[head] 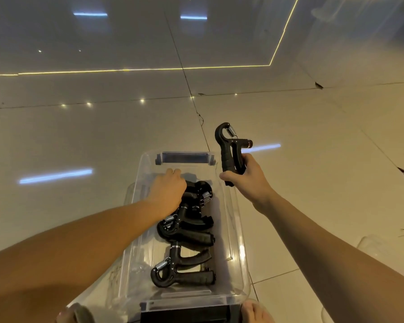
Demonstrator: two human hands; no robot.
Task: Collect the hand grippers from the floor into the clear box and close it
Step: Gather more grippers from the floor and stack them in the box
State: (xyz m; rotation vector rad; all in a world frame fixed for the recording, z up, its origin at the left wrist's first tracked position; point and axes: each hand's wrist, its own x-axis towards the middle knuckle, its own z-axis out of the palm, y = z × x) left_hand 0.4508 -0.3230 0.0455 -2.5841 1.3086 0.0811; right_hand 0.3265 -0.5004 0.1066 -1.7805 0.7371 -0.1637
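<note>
A clear plastic box [237, 248] stands open on the tiled floor in front of me, with dark latches at its far and near ends. Several black hand grippers [184, 229] with metal springs lie inside it. My left hand [167, 190] reaches into the far end of the box and rests on a black hand gripper [200, 190] there; whether its fingers grip it is hidden. My right hand [245, 176] is raised just right of the box, holding another black hand gripper [230, 148] upright by its handles.
Glossy beige floor tiles [79, 141] with dark joints and light reflections surround the box. A clear lid [369, 248] lies faintly visible on the floor at the right. My feet [257, 312] show at the bottom edge, either side of the box's near end.
</note>
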